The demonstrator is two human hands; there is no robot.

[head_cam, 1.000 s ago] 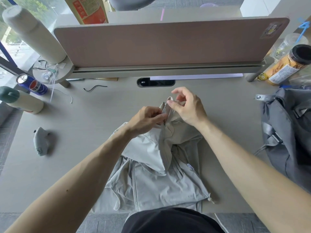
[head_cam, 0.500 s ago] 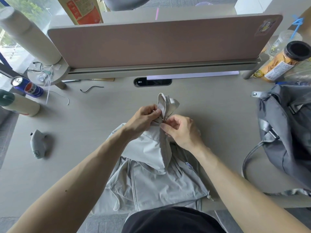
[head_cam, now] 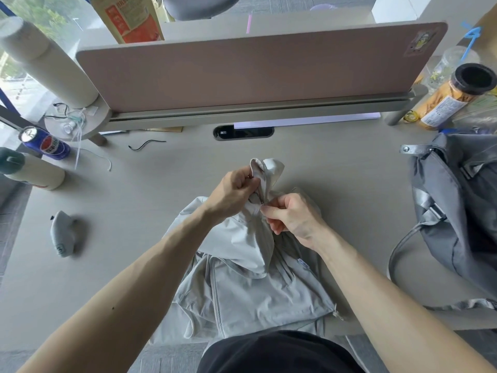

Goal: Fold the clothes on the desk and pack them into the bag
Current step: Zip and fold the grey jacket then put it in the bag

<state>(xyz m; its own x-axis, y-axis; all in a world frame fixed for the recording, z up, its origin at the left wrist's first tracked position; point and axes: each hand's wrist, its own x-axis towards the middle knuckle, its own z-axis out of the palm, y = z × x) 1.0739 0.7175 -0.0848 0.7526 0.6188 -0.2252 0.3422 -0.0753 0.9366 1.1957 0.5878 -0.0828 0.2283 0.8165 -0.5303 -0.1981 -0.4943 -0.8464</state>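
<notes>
A light grey zip jacket (head_cam: 252, 289) lies bunched on the desk (head_cam: 139, 238) in front of me, its lower part hanging over the near edge. My left hand (head_cam: 231, 192) grips the raised collar end of the jacket beside the zip. My right hand (head_cam: 290, 216) pinches the small zip pull just below the collar. A grey bag (head_cam: 454, 211) stands on the right side of the desk, with its strap looping toward me.
A pink divider panel (head_cam: 255, 68) closes the desk's far side. At the left stand a blue soda can (head_cam: 45, 144), a cream bottle (head_cam: 32, 170) and a small grey pouch (head_cam: 63, 232). A snack jar (head_cam: 451, 100) stands at the far right.
My right hand has come down from the collar tip to the zip pull and has slid lower along the zip. My left hand still holds the collar.
</notes>
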